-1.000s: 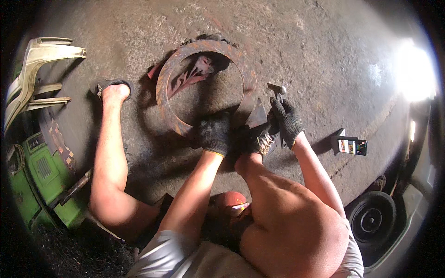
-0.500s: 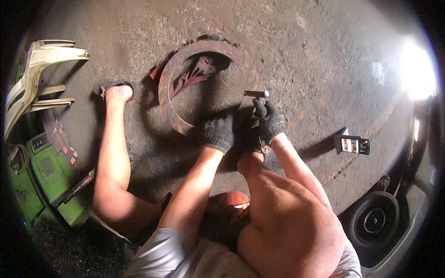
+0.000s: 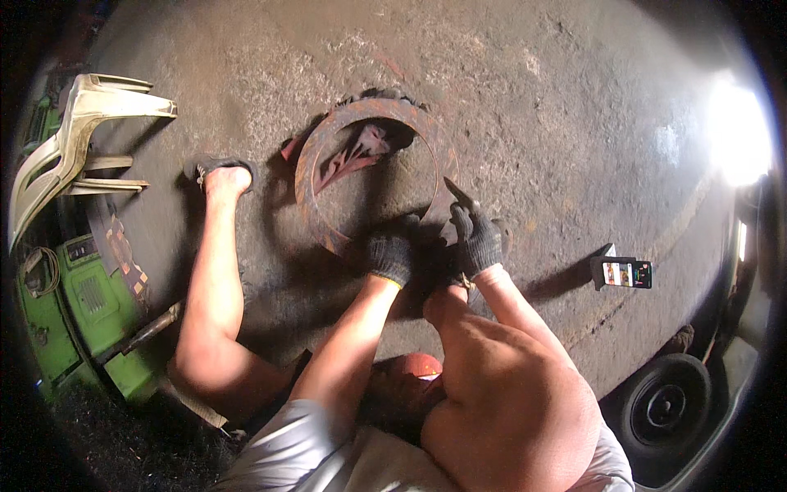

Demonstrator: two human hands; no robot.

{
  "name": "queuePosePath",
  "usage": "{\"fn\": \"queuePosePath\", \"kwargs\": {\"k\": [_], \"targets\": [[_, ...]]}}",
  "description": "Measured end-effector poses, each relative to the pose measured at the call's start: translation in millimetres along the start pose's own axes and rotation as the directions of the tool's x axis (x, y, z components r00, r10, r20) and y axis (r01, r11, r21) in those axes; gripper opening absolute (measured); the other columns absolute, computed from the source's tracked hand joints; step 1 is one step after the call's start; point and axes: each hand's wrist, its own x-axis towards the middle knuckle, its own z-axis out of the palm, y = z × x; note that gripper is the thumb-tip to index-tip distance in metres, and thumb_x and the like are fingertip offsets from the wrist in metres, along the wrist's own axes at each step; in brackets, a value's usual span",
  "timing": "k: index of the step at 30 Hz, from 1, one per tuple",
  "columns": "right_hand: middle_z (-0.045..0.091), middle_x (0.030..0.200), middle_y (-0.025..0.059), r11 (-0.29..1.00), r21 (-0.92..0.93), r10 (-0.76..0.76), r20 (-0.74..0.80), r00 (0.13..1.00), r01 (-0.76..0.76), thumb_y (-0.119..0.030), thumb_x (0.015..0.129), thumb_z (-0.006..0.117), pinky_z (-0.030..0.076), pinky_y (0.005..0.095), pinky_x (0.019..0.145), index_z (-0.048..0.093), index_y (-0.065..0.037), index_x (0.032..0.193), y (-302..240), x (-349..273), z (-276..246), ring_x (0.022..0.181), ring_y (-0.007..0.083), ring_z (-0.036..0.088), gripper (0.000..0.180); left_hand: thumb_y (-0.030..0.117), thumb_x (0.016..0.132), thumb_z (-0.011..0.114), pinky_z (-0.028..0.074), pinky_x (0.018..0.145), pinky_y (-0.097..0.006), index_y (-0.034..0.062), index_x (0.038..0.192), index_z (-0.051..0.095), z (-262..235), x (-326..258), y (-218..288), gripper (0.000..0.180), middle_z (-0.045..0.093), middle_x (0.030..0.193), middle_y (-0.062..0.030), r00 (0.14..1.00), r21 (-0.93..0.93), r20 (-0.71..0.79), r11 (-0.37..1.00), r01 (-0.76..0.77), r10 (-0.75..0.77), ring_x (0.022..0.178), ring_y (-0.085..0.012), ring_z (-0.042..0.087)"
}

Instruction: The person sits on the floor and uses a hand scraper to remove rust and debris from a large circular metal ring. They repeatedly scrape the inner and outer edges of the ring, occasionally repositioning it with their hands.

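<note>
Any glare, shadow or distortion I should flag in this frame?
Head view: white glare blown out at right; head view: the left hand partly lost in deep shadow beside the rusty ring; head view: fisheye bending, corners black.

Bare forearms [image 3: 348, 340] extended forward, left gloved fingers [image 3: 400, 230] shadowed, right gloved fingers [image 3: 462, 221] curled

a head-worn fisheye looks down at the floor [image 3: 541, 139].

Left hand [image 3: 392, 257]: charcoal-black knitted fabric glove [image 3: 386, 261], thin yellow edging [image 3: 387, 280] at the wrist
Right hand [image 3: 478, 244]: charcoal-black knitted fabric glove
Sleeves [image 3: 285, 447]: short, loose, light-grey creased cloth
Torso [image 3: 385, 466]: grey cloth garment
Left foot [image 3: 236, 175]: dark low-cut shoe [image 3: 218, 162], pale lace [image 3: 201, 174]
</note>
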Motion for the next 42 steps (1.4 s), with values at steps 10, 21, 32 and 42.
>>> {"fn": "queuePosePath", "kwargs": {"k": [10, 21, 32, 42], "targets": [[0.074, 0.106, 0.0227, 0.994, 0.032, -0.103, -0.035, 0.994, 0.105, -0.045, 0.106, 0.057, 0.055, 0.0494, 0.086, 0.063, -0.012, 0.135, -14.1, -5.0, -11.0, 0.104, 0.0409, 0.071, 0.045, 0.02, 0.088, 0.064, 0.056, 0.075, -0.054, 0.0119, 0.106, 0.073, -1.4, 3.1, -0.5, 0.022, 0.075, 0.094, -0.0167, 0.989, 0.14, 0.094, 0.985, 0.103, -0.117, 0.085, -0.0398, 0.072], [0.077, 0.1, 0.0164, 0.999, 0.004, 0.048, 0.067, 0.997, -0.048, -0.041, 0.105, 0.059, 0.057, 0.0461, 0.082, 0.064, -0.011, 0.133, -0.7, 2.8, -3.2, 0.096, 0.0383, 0.074, 0.041, 0.02, 0.095, 0.061, 0.057, 0.072, -0.051, 0.0106, 0.105, 0.071, 5.1, -8.6, -2.8, 0.017, 0.075, 0.096, -0.016, 0.995, 0.039, -0.099, 0.999, -0.005, 0.009, 0.083, -0.0371, 0.074], [0.075, 0.107, 0.0179, 0.993, -0.107, 0.055, 0.033, 0.998, -0.051, -0.035, 0.107, 0.057, 0.054, 0.0468, 0.087, 0.069, -0.013, 0.127, -14.1, -1.1, -4.0, 0.102, 0.0357, 0.073, 0.033, 0.022, 0.09, 0.065, 0.056, 0.077, -0.053, 0.0145, 0.112, 0.072, 5.2, -7.0, -2.5, 0.025, 0.075, 0.096, -0.0145, 0.992, 0.172, 0.085, 0.982, 0.079, -0.095, 0.09, -0.0371, 0.073], [0.074, 0.108, 0.0236, 0.999, 0.025, -0.046, -0.002, 0.999, 0.047, -0.045, 0.106, 0.059, 0.055, 0.0424, 0.082, 0.068, -0.019, 0.133, -21.6, -10.0, -16.0, 0.1, 0.0328, 0.073, 0.039, 0.029, 0.094, 0.064, 0.056, 0.086, -0.049, 0.0109, 0.115, 0.07, -12.3, -0.7, 9.7, 0.028, 0.075, 0.106, -0.0187, 0.987, 0.111, 0.131, 0.991, 0.079, -0.093, 0.099, -0.0359, 0.073]]}}
